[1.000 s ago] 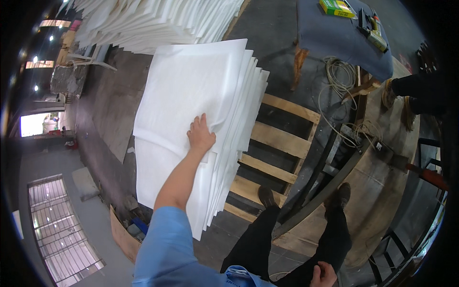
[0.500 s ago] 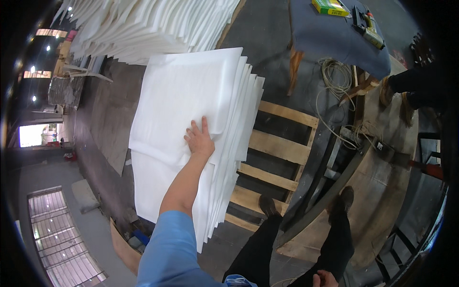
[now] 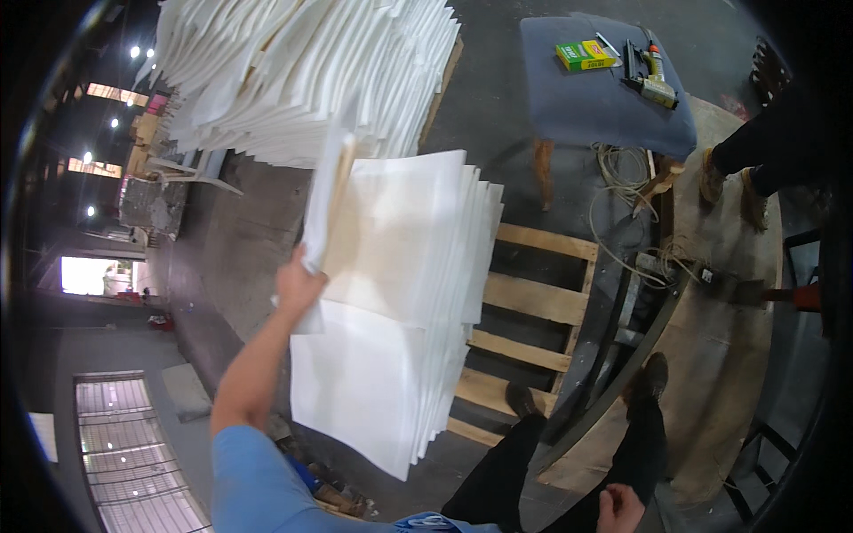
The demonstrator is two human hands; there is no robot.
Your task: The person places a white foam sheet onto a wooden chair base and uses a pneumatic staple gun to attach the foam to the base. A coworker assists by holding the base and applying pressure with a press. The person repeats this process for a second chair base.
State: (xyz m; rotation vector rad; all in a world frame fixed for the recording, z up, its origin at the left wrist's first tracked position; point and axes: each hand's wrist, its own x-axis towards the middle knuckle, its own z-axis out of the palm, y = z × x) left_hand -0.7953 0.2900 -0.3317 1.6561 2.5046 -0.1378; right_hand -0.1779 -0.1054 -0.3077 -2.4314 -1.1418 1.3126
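Note:
My left hand [image 3: 300, 286] is closed on the edge of a white foam sheet [image 3: 325, 204], which stands tilted on edge and is blurred by motion. Right below and beside it, a stack of similar white sheets [image 3: 382, 355] lies on a wooden pallet. The stack's top face shows a yellowish tint near the raised sheet. Down by my thigh hangs my right hand [image 3: 621, 509], its fingers curled in and nothing visible in them.
A larger pile of white sheets [image 3: 302, 80] stands beyond. At the far right, a blue-grey upholstered seat [image 3: 569, 107] carries a green and yellow box [image 3: 586, 56] and a nail gun [image 3: 653, 75]. Pallet slats [image 3: 538, 298], coiled cable [image 3: 622, 173] and a curved wooden board [image 3: 684, 382] lie nearby. Another person's legs [image 3: 755, 151] are at right.
My left hand lay flat with fingers spread on the stack; now it has moved left, gripping a sheet and lifting it on edge. My right hand stays low by my leg.

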